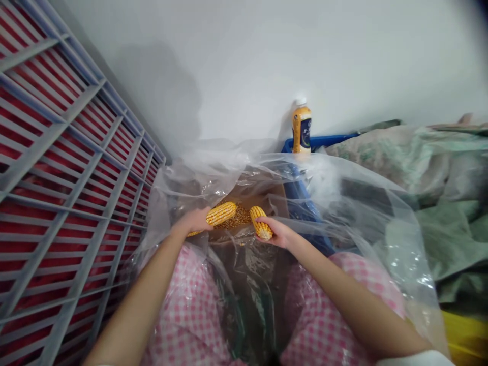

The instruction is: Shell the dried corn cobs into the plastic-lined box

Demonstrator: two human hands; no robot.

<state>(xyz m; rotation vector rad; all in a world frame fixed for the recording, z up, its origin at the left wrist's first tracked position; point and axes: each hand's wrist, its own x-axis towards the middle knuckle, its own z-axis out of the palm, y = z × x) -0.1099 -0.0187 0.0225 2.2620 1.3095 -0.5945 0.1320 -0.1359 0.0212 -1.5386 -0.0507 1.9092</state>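
My left hand [194, 221] grips a dried yellow corn cob [220, 214] that lies across it, and the cob's lower end pokes out past the palm. My right hand [276, 232] holds a shorter corn cob [261, 223] by its lower part. The two cobs are close together but apart. Just beyond them, a heap of loose corn kernels [239, 216] lies on a clear plastic sheet [244, 168] spread over my lap, and a few kernels are scattered nearer my hands. Pink gingham cloth [188, 310] covers my legs.
A red-and-grey slatted rack [64, 178] fills the left side. A yellow-labelled bottle [301, 127] stands against the white wall, on a blue crate rim [320, 142]. Green woven sacks [430, 173] are piled at right, and a yellow object [465, 335] shows at the lower right corner.
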